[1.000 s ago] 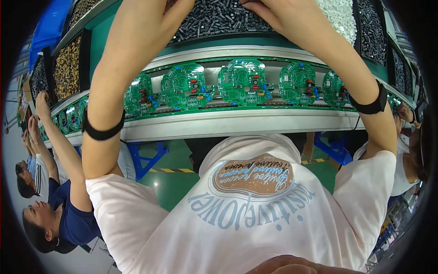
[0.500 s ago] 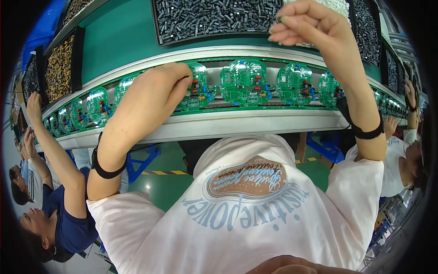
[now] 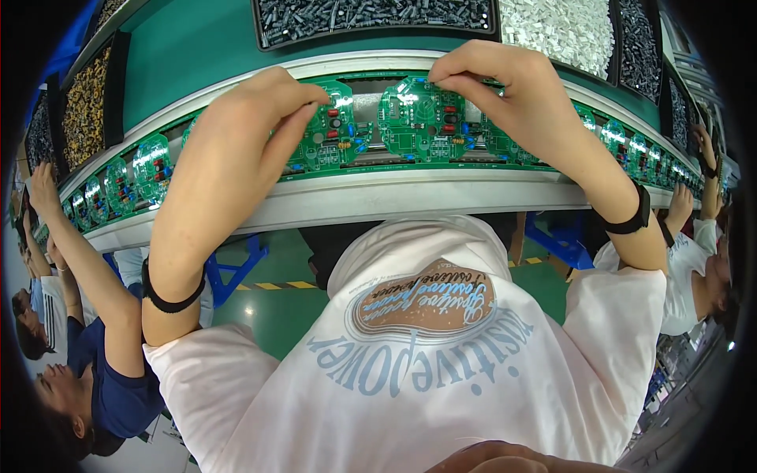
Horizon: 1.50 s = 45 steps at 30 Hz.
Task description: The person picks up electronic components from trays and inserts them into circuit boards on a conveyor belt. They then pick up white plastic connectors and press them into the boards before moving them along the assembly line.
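- White metal rail (image 3: 355, 189) carries green circuit boards (image 3: 422, 140) in a row, apparently for easy reach.
- Black tray (image 3: 378, 36) of cylindrical capacitors (image 3: 371, 14) sits just beyond, likely for quick picking.
- Left hand (image 3: 243, 120): fingertips pinched together over 1 board.
- Right hand (image 3: 516, 83): fingertips pinched at the next board; whether either grips a part, cannot tell.

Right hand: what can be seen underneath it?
The right hand has its fingertips over the upper part of a green circuit board; red components show there. Farther right, it covers much of the next board. Anything between the fingertips is hidden.
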Motion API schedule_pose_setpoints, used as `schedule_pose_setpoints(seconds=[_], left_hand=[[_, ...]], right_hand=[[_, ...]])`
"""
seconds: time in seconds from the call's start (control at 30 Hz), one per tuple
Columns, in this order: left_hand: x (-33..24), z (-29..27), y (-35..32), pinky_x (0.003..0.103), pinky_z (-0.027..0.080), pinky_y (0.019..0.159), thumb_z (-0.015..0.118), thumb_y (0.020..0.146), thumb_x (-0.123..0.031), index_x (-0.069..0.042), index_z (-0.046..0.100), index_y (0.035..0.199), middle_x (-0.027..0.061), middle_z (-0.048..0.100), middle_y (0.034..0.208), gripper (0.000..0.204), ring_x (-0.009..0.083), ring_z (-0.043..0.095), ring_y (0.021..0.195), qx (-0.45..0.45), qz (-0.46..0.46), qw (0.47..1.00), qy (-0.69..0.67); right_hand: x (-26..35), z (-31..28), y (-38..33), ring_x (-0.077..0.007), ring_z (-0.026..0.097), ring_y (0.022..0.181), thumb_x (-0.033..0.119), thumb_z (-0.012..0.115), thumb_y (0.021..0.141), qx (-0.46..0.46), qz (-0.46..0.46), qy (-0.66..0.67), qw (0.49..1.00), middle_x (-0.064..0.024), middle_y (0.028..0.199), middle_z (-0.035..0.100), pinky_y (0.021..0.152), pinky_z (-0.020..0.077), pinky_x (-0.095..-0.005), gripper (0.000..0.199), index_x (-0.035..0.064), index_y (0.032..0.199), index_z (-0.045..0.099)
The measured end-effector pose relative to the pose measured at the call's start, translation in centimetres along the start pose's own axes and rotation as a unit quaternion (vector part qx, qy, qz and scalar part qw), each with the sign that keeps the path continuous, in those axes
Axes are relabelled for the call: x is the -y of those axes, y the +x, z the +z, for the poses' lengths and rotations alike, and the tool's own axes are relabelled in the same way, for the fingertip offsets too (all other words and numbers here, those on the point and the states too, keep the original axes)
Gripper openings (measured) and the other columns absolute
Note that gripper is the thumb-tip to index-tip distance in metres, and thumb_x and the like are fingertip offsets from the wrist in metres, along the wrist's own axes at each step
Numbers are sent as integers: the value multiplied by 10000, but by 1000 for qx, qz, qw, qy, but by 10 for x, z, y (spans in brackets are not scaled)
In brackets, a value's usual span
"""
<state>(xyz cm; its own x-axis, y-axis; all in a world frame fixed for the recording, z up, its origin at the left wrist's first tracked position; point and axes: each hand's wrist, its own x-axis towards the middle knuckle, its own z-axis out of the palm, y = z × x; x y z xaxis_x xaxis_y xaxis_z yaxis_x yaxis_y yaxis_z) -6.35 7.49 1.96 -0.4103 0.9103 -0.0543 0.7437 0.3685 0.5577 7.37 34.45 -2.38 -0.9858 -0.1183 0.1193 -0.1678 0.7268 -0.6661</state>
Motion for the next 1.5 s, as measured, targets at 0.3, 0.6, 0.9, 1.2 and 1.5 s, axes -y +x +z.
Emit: schedule_pose_setpoints(seconds=[0.3, 0.6, 0.9, 1.2, 1.5], left_hand=[[-1, 2, -5, 262, 494, 732, 632, 992, -29, 3, 696, 1144, 82, 680, 936, 168, 132, 629, 810, -49, -37, 993, -100], [9, 6, -5, 223, 520, 760, 625, 1022, -55, 6, 670, 1198, 25, 704, 939, 192, 78, 639, 813, -45, -53, 952, -297], [27, 2, 2, 225, 553, 741, 593, 1058, -112, 7, 694, 1191, 36, 720, 948, 205, 79, 668, 817, 38, -84, 893, -441], [37, 2, 4, 249, 586, 808, 601, 1049, -95, 25, 685, 1235, 72, 747, 1014, 237, 109, 704, 870, 44, -68, 889, -450], [35, 3, 4, 257, 595, 839, 628, 1010, -12, 50, 703, 1196, 125, 754, 1073, 210, 161, 735, 961, 23, -49, 901, -431]], right_hand=[[-7, 6, 0, -245, 695, 929, -3, 724, 896, -20, -55, -36, 998, -85, 1025, 693, 811, 559, -329, 106, 8, 1000, 706], [-10, 2, 1, -256, 700, 934, -12, 720, 894, -6, -72, -28, 997, -87, 1041, 694, 814, 564, -327, 109, 10, 1000, 706], [-14, 1, -1, -297, 704, 961, -32, 716, 864, 25, -122, -106, 987, -106, 1088, 695, 800, 578, -357, 162, 19, 1017, 701], [-20, -1, 7, -336, 697, 979, -49, 711, 807, 43, -184, -128, 974, -112, 1102, 691, 802, 583, -390, 260, 28, 1053, 677], [-15, -1, 7, -344, 690, 945, -56, 702, 784, 42, -183, -143, 972, -111, 1097, 681, 787, 584, -407, 293, 24, 1063, 656]])
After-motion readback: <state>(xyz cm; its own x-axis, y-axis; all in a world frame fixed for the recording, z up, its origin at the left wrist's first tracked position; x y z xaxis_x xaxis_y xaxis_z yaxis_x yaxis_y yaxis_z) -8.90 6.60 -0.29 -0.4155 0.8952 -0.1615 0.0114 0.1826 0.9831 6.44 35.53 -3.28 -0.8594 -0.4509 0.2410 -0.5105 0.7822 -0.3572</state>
